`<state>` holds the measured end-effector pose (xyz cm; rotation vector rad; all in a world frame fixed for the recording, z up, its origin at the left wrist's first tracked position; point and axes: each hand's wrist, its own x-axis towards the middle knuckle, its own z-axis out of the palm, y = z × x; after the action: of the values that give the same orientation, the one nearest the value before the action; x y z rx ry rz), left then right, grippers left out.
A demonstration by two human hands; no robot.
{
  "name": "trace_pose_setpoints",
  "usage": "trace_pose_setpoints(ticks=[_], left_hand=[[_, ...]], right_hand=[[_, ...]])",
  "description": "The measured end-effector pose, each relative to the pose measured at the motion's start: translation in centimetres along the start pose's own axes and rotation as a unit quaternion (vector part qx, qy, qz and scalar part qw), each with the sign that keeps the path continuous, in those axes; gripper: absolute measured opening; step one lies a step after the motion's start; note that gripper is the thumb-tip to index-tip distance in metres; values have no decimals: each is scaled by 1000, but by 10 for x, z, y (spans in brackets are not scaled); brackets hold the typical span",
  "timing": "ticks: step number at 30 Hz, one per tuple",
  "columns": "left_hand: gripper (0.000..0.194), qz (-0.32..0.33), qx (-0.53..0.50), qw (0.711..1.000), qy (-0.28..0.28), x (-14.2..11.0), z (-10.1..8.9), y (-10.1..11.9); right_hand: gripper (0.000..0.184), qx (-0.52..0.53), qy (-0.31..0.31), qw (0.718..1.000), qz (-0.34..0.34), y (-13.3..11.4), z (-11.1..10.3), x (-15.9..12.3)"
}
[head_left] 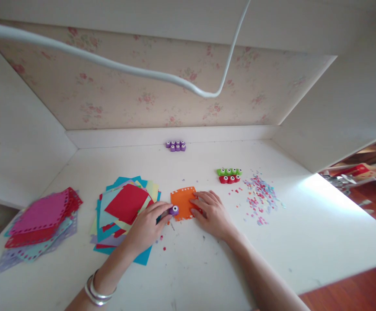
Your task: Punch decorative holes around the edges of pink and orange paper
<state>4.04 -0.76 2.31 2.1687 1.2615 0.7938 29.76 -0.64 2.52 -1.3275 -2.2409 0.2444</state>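
Note:
An orange sheet of paper (183, 203) lies on the white table in front of me, with small notches punched along its top and bottom edges. My left hand (151, 220) grips a small purple craft punch (174, 210) between thumb and fingers, at the left edge of the orange sheet. The paper edge inside the punch is hidden. My right hand (212, 211) rests with fingers spread on the right side of the sheet, holding it flat against the table.
To the left are a pile of coloured paper (128, 203) and punched sheets (42, 211). Purple punches (177, 147) stand at the back; green punches (228, 172) and red punches (230, 179) sit right, beside scattered confetti (261, 194). A white cable (126, 68) hangs across the top.

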Motion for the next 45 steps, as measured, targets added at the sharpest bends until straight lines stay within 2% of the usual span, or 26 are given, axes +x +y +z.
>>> trace_pose_setpoints(ticks=[6, 12, 18, 27, 33, 38, 42, 45], left_hand=[[26, -43, -44, 998, 14, 8, -8, 12], [27, -72, -39, 997, 11, 25, -4, 19], [24, -68, -26, 996, -50, 34, -2, 16], [14, -106, 16, 991, -82, 49, 10, 14], [17, -92, 7, 990, -106, 49, 1, 23], [26, -58, 16, 995, -78, 36, -13, 24], [36, -76, 30, 996, -38, 24, -18, 11], [40, -92, 32, 995, -4, 13, -15, 2]], right_hand=[[25, 0, -4, 1000, 6, -1, -1, 0], [25, 2, 0, 1000, 10, -3, -2, 0], [24, 3, 8, 1000, 9, 0, 0, -1], [24, 5, 8, 1000, 15, -2, -1, -1], [23, 4, 17, 1000, 14, -3, -1, -4], [24, 7, 32, 999, 15, -2, 1, -5], [25, 15, 37, 999, 13, 2, 3, -4], [25, 31, 48, 998, 9, 2, 2, -4]])
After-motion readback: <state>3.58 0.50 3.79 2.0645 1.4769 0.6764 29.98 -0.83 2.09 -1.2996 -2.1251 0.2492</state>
